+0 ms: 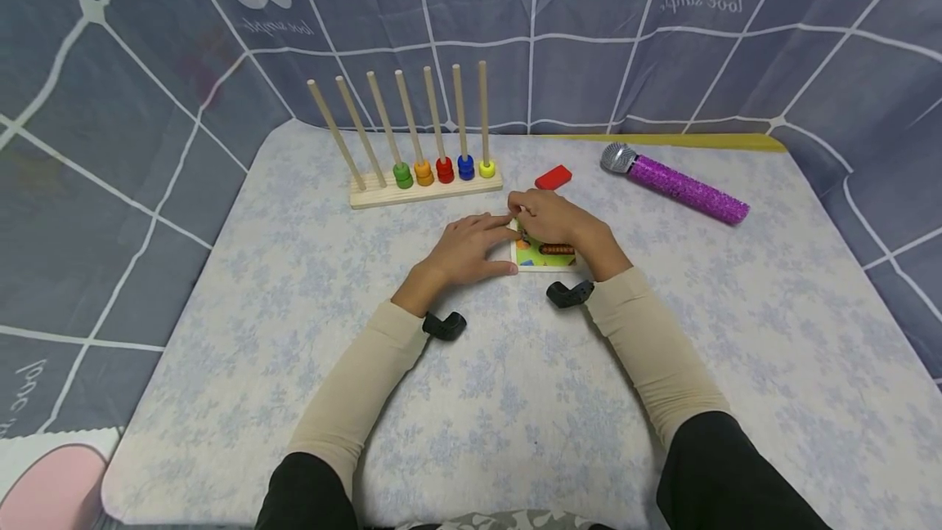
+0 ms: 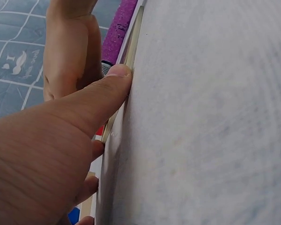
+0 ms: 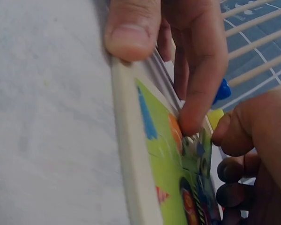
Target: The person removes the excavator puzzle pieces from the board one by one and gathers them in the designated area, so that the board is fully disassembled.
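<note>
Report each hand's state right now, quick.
Left hand: open, thumb against the green, pale-edged puzzle board.
Right hand: fingers curled at a small, tilted, printed puzzle piece; whether they grip it cannot be told.

The table (image 1: 515,399) has a white top with a pale blue floral pattern and rounded corners; a yellow strip (image 1: 677,140) runs along part of its far edge. Towards the back, left of the middle, stands a seven-peg rack (image 1: 427,194). The puzzle (image 1: 548,261) lies nearer, a red block (image 1: 553,177) beyond it. A purple microphone (image 1: 680,185) lies aslant to the right.
</note>
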`<state>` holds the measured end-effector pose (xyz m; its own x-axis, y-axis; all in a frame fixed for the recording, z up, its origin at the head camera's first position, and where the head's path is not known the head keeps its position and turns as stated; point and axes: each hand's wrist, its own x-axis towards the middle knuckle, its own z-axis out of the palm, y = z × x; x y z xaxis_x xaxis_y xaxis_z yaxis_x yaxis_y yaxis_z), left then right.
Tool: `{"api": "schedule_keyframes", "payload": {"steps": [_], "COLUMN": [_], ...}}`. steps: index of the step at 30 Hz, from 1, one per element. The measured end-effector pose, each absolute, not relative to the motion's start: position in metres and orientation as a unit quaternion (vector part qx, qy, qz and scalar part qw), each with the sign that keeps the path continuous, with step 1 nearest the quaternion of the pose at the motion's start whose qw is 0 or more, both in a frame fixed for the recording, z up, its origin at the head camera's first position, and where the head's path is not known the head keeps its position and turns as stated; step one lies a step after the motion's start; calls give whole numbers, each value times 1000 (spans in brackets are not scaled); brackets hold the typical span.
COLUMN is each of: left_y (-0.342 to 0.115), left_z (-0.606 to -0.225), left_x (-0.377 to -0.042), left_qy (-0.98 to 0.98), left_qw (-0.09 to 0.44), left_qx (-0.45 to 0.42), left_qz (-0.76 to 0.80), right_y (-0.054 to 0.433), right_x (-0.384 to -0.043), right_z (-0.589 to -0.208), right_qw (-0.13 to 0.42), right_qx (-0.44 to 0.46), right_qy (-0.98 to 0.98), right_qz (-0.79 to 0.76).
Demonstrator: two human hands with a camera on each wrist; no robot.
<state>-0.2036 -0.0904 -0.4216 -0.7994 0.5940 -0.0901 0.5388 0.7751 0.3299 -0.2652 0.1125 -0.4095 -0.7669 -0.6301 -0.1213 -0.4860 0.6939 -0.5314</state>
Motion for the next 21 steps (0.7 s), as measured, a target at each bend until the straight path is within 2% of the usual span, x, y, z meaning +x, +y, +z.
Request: {"api": "schedule_keyframes", "payload": {"steps": [10, 21], "left_y": [-90, -89], "left_z": [-422, -422], "left_x": [-203, -202], "left_qy": [938, 939], "left_qw": [92, 95], "left_qx": [300, 296], "left_qz": [148, 146], "right_y": [128, 132], "right_x": [-267, -265], "right_z": [-411, -414], "right_qw": [109, 116], "right_qx": [-335, -318], "right_qy": [896, 913], "right_qz": [-272, -228]}}
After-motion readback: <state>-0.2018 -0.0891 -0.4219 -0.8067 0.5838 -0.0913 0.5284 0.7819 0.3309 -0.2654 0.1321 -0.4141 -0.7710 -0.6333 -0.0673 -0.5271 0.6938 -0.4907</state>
